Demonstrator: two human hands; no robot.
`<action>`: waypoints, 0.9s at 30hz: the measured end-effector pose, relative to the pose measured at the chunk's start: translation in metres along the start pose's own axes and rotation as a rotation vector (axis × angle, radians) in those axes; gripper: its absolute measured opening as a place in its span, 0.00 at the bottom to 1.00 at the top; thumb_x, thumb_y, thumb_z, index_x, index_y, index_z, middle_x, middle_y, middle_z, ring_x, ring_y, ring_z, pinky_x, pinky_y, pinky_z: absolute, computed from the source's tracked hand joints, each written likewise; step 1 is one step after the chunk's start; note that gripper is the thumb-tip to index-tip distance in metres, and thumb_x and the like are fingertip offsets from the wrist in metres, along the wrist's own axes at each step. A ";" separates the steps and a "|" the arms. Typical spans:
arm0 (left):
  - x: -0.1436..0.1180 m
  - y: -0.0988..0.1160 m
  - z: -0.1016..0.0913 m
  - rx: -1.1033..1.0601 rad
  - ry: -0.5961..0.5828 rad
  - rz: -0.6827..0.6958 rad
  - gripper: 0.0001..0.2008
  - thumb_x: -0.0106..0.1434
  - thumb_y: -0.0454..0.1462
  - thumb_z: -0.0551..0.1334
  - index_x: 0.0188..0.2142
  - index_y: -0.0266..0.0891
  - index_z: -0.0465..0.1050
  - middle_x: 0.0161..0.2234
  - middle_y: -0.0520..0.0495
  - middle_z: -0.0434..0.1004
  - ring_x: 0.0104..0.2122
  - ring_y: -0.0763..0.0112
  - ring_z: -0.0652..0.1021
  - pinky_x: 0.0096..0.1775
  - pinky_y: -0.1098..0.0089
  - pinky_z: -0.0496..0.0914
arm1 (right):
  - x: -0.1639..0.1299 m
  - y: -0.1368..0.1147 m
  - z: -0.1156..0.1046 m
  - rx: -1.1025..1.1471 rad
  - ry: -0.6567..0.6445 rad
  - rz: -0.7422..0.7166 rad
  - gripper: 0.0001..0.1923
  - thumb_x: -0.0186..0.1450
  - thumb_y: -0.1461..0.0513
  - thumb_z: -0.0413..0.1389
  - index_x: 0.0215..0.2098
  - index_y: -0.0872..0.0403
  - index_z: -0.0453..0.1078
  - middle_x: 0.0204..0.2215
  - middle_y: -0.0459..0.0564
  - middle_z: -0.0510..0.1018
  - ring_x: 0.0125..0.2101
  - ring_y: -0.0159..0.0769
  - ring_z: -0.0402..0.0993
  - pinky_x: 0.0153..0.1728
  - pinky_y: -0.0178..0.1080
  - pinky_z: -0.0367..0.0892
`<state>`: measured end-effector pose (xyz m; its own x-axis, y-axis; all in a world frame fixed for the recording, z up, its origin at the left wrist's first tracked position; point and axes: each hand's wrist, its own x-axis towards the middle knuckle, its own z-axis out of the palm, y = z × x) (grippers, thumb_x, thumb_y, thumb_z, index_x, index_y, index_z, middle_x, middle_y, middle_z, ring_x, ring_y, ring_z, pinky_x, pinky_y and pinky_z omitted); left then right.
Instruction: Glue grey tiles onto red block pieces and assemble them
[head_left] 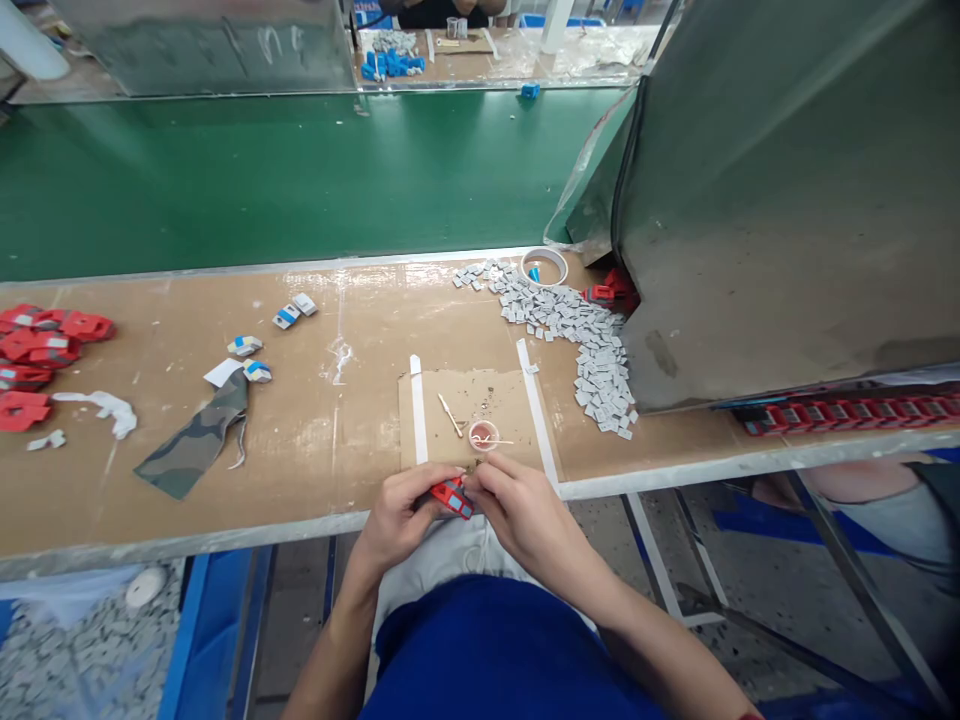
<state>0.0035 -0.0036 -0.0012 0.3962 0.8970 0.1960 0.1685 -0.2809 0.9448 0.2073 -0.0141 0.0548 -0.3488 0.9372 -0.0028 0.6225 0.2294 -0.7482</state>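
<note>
My left hand [401, 515] and my right hand [521, 510] meet at the near edge of the bench, both closed around a small red plastic part [452, 496] with grey insets. Just beyond my fingers lies a taped-down cardboard pad [465, 395]. On it sit a small round dish [484, 436] with a thin stick resting across it, and another thin stick [451, 414] to its left.
A heap of small grey square pieces [581, 335] spreads right of the pad, beside a grey metal box [787, 200]. A tape roll [544, 266] stands behind it. Red parts [37, 350] lie far left, a camouflage cloth [199, 440] left of centre. A green conveyor belt [262, 170] runs behind.
</note>
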 end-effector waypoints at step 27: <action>0.003 -0.005 -0.003 0.052 -0.157 0.218 0.14 0.70 0.30 0.62 0.52 0.40 0.81 0.44 0.38 0.88 0.44 0.60 0.87 0.46 0.66 0.81 | -0.010 0.028 0.015 0.876 -0.248 0.438 0.26 0.64 0.41 0.63 0.30 0.54 0.65 0.20 0.36 0.59 0.22 0.26 0.50 0.23 0.31 0.47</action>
<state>0.0007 0.0014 -0.0048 0.5623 0.7508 0.3465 0.1086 -0.4824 0.8692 0.2175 -0.0214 0.0240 -0.4105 0.7888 -0.4574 0.0321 -0.4888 -0.8718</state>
